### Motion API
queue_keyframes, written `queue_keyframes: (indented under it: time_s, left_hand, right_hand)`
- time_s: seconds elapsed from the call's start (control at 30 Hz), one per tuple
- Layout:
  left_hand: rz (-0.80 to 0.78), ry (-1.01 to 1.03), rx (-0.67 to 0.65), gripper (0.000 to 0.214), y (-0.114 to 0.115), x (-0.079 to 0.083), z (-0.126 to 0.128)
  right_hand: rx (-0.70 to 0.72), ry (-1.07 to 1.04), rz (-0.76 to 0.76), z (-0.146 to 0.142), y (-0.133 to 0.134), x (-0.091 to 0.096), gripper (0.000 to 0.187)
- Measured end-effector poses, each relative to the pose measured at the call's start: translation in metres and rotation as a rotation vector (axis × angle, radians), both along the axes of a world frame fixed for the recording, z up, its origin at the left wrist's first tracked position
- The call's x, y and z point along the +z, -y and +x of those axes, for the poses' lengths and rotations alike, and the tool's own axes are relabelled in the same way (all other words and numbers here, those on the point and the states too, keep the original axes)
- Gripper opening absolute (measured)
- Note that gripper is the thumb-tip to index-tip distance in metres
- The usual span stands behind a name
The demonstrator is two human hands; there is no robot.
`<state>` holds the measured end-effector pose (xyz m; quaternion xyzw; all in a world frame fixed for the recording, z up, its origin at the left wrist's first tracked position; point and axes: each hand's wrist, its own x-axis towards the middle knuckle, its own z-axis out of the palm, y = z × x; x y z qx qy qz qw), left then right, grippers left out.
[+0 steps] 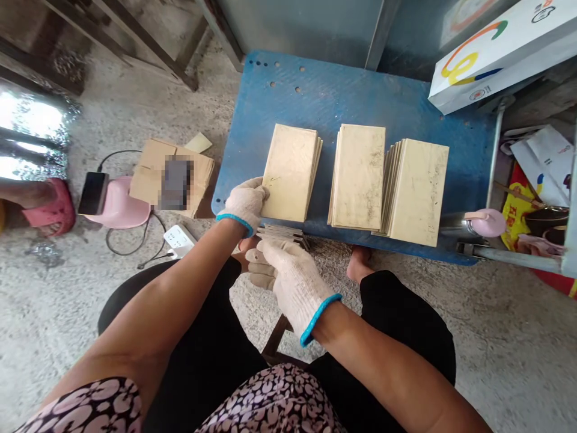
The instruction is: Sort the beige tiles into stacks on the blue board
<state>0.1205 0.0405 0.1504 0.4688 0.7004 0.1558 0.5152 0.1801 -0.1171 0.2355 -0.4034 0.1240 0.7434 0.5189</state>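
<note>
My left hand (246, 201), in a white knit glove with a blue cuff, grips the left edge of a stack of cream boards (291, 171) on the blue table. Its fingers are bent against the boards. My right hand (291, 273), gloved alike, is just in front of that stack with its fingers loosely bent and apart; nothing shows in it. Beyond its fingertips, at the table's near edge, are the layered grey edges of a thin pile (283, 234). Two more stacks of rectangular boards stand to the right, a middle one (358, 177) and a fanned, leaning one (417, 192).
The blue table (360, 102) carries a white printed bag (500, 60) at back right. A pink-lidded bottle (487, 224) is at its right edge. Left on the floor are a pink stool (121, 204), cardboard (151, 165), a phone (93, 192) and a power strip (179, 240). Another person's sandalled foot (51, 207) is far left.
</note>
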Motion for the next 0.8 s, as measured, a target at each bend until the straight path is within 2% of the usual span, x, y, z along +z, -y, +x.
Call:
queue_keyframes:
  time_s: [0.2, 0.37, 0.5, 0.63, 0.8]
  left_hand:
    - [0.066, -0.142, -0.031, 0.047, 0.006, 0.017, 0.008]
    - [0.144, -0.284, -0.155, 0.041, 0.013, 0.030, 0.012]
    - [0.196, -0.349, -0.289, 0.034, 0.013, 0.029, 0.008]
    - [0.164, -0.493, -0.409, 0.023, 0.010, 0.026, 0.003]
    - [0.228, -0.633, -0.413, 0.051, 0.015, 0.027, 0.006]
  right_hand:
    - [0.014, -0.045, 0.049, 0.000, -0.003, 0.000, 0.032]
    - [0.011, -0.133, 0.132, 0.000, -0.003, 0.004, 0.046]
    - [0.018, -0.141, 0.152, -0.001, -0.002, 0.004, 0.051]
    - [0.036, -0.111, 0.127, -0.002, -0.002, 0.002, 0.049]
    - [0.050, -0.087, 0.090, -0.007, 0.005, -0.007, 0.031]
